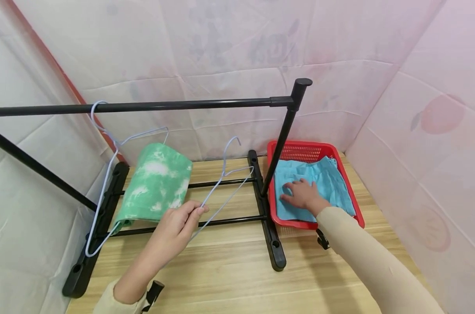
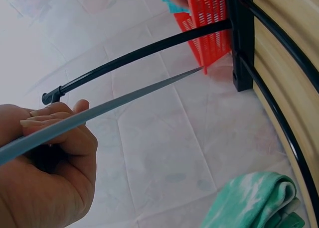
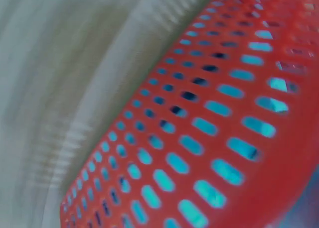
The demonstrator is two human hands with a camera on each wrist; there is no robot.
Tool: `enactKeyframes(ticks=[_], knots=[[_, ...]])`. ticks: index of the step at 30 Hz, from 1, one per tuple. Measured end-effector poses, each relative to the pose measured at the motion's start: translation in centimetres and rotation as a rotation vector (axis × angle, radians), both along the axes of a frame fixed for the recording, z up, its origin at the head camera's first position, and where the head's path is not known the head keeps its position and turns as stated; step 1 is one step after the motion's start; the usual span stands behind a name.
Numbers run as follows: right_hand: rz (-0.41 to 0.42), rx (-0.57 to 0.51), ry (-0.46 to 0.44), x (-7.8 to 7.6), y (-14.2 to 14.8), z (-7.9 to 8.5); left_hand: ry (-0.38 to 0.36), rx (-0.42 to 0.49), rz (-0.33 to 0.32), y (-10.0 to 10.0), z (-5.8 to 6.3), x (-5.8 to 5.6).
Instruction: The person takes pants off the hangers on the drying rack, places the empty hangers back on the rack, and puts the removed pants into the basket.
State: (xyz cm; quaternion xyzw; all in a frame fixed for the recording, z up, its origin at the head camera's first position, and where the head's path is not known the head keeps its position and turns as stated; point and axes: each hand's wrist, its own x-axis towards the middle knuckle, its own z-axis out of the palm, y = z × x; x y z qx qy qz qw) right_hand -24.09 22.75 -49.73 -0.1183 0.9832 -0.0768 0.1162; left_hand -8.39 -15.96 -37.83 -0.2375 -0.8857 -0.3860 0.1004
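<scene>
My left hand (image 1: 177, 229) grips a pale blue wire hanger (image 1: 223, 174) by one side, its hook pointing up, in front of the black rack. In the left wrist view the fingers (image 2: 75, 138) curl round the hanger's wire (image 2: 124, 99). My right hand (image 1: 303, 195) reaches into the red basket (image 1: 353, 205), fingers spread and touching the folded light blue cloth (image 1: 331, 179) inside. The right wrist view holds only the basket's slotted wall (image 3: 199, 138), blue showing through the holes; the hand is hidden there.
A black rack with a top rail (image 1: 190, 105) stands on the wooden table (image 1: 229, 279). From the rail hangs another pale blue hanger (image 1: 104, 192), carrying a green and white tie-dyed cloth (image 1: 155, 183). The rack's right foot (image 1: 274, 248) runs beside the basket. Pale printed sheets (image 1: 229, 43) wall the space.
</scene>
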Motion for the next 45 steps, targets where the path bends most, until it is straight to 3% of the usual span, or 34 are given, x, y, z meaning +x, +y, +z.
enactKeyframes(ticks=[3, 6, 13, 20, 27, 36, 45], knots=[[-0.02, -0.033, 0.084, -0.9, 0.2, 0.4, 0.011, -0.004, 0.002, 0.0, 0.0, 0.0], [-0.016, -0.059, 0.075, -1.6, 0.4, 0.6, 0.018, -0.006, 0.007, 0.0, 0.1, 0.1], [-0.002, -0.071, -0.152, -2.4, 0.7, 0.7, 0.037, -0.01, 0.004, -0.1, 0.0, 0.1], [0.008, -0.037, -0.265, -2.4, 0.8, 0.0, 0.023, -0.002, 0.004, -0.2, 0.1, 0.1], [0.036, -0.012, -0.205, -2.0, 1.0, -0.5, -0.003, 0.004, -0.001, -0.4, 0.1, 0.1], [-0.033, 0.023, -0.149, -1.0, 2.6, 0.1, 0.023, 0.002, 0.011, -0.7, 0.0, 0.0], [-0.027, -0.032, -0.228, -0.4, 4.0, -1.3, 0.034, -0.006, 0.015, -0.8, 0.0, -0.1]])
